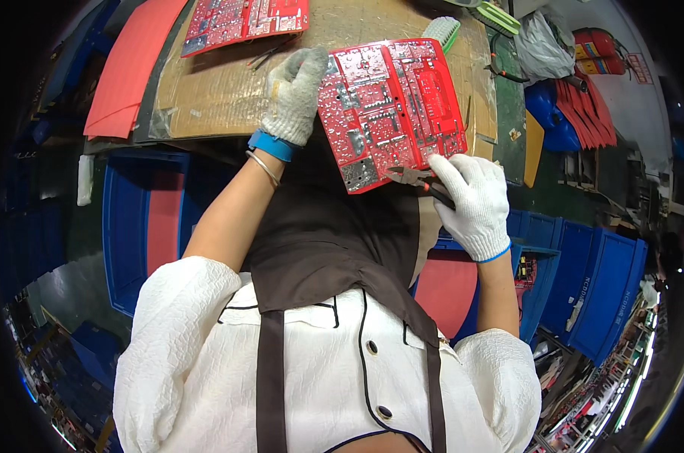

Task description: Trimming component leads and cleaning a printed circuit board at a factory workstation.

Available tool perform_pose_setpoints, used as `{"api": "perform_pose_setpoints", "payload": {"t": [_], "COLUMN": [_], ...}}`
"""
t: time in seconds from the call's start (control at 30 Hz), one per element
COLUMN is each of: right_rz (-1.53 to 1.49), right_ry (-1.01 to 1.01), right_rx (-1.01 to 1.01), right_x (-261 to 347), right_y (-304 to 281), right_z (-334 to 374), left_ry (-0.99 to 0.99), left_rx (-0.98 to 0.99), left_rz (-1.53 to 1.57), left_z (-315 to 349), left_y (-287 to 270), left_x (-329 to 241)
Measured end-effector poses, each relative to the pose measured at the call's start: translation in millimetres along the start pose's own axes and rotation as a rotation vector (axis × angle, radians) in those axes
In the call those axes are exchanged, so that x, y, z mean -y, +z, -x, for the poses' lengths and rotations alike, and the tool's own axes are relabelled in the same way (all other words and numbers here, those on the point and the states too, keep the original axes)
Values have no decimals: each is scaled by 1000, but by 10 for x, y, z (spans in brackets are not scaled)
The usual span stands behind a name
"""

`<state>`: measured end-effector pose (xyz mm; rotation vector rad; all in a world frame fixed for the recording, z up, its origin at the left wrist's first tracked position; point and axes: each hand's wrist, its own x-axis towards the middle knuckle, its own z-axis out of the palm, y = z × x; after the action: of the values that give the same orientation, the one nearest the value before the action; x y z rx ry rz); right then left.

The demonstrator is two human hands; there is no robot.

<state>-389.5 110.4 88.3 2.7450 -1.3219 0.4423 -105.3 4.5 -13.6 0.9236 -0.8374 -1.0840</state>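
A red circuit board point(398, 106), its face covered in shiny solder points, is tilted up at the near edge of the bench. My left hand point(295, 94), in a grey-white knit glove, grips its left edge with the fingers closed. In a white glove, my right hand point(474, 198) is wrapped round the dark and red handles of side cutters point(413, 177). The cutter jaws lie over the board's lower edge; whether they touch it I cannot tell. Farther off, a second red board point(247, 24) rests on the bench at the left.
Cardboard point(206, 102) covers the bench. At the far right are a brush with green edging point(493, 16), another pair of pliers point(500, 64), a plastic bag point(544, 47) and a fire extinguisher point(602, 51). A blue crate point(123, 234) stands below left, more blue crates point(602, 287) at right.
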Motion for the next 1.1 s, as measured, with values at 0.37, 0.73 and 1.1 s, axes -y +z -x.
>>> {"api": "perform_pose_setpoints", "payload": {"t": [0.37, 0.73, 1.1], "right_rz": [189, 80, -6], "right_ry": [-202, -98, 180], "right_rx": [17, 144, 95], "right_x": [-188, -192, 33], "right_y": [69, 115, 95], "right_z": [-173, -116, -190], "left_ry": [-26, 4, 16], "left_rx": [-24, -28, -1], "left_rz": [-28, -41, -45], "left_z": [30, 17, 27], "left_y": [26, 29, 10], "left_x": [-37, -15, -14]}}
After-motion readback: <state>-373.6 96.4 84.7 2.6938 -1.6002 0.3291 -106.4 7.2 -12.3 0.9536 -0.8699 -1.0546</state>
